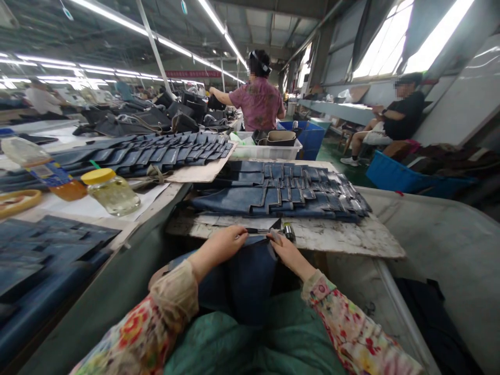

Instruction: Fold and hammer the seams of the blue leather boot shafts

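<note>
A dark blue leather-like piece (pixel 250 276) hangs over my lap, its top edge stretched between my hands. My left hand (pixel 228 242) is closed, pinching the upper left of that edge. My right hand (pixel 283 247) pinches the right corner between thumb and fingers. Just beyond them a hammer (pixel 289 232) with a shiny metal head and dark handle lies on the worn board (pixel 316 237). My fingers partly hide the handle. Behind it, overlapping rows of similar blue pieces (pixel 281 190) are spread out on the board.
To the left stand a yellow-lidded jar (pixel 111 191) and a bottle of orange drink (pixel 49 172). More blue pieces (pixel 35 255) lie nearer. A white crate (pixel 269 151) sits ahead, near a standing person (pixel 260 104). Another person (pixel 402 112) sits at right, behind a blue bin (pixel 402 174).
</note>
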`<action>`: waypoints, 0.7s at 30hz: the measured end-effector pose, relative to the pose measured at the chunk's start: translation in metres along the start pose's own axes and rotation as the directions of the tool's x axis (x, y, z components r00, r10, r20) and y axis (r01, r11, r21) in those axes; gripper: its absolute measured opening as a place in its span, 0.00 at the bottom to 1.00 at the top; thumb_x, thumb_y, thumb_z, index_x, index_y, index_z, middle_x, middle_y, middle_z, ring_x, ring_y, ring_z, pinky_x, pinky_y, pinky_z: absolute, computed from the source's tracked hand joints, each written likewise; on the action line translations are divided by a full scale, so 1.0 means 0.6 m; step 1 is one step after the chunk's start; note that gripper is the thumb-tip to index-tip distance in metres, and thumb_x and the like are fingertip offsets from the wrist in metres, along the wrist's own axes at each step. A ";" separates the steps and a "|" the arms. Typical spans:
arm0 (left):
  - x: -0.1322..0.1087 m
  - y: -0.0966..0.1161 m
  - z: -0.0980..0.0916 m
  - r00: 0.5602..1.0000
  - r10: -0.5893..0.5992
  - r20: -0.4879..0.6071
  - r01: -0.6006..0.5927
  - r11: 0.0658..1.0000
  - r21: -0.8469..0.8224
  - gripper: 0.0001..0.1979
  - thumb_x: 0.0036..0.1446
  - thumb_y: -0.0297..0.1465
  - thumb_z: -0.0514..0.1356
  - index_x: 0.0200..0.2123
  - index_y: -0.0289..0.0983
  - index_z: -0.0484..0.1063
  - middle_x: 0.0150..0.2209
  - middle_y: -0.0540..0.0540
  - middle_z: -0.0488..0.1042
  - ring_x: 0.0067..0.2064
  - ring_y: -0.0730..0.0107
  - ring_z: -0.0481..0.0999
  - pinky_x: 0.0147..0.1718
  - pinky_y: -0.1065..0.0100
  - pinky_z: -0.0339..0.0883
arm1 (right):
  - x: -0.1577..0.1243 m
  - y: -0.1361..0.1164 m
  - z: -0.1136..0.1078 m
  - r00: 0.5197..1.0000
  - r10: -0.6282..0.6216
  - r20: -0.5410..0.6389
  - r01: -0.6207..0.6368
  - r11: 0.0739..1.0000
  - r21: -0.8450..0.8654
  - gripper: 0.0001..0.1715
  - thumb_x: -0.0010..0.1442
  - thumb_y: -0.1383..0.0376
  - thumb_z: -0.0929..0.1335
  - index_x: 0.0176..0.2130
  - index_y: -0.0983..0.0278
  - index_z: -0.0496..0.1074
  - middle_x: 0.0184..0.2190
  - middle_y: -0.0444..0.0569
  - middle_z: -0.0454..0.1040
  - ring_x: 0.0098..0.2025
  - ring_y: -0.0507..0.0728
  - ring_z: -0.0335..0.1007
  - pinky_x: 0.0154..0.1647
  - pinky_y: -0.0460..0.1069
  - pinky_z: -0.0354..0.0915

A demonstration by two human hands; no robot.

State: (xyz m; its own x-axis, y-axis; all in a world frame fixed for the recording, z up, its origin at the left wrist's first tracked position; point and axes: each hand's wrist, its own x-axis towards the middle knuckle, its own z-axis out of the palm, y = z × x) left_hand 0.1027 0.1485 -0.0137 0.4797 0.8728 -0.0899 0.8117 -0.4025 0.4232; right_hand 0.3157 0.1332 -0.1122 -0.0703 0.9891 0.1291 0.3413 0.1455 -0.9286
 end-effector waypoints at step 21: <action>-0.083 0.035 0.111 0.893 0.322 -0.314 -0.221 0.923 0.316 0.22 0.61 0.26 0.48 0.57 0.43 0.61 0.55 0.46 0.68 0.53 0.67 0.67 0.57 0.59 0.53 | -0.155 -0.016 -0.002 0.962 -0.264 -0.072 0.238 0.936 -0.261 0.16 0.62 0.63 0.60 0.49 0.60 0.67 0.46 0.53 0.69 0.50 0.58 0.66 0.53 0.54 0.65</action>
State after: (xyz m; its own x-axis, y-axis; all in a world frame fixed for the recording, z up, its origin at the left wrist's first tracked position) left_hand 0.1179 0.0780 -0.0606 0.5849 0.7367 0.3393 0.7481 -0.6516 0.1252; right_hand 0.3198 0.0396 -0.1147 -0.0904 0.9144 0.3946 0.5476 0.3766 -0.7472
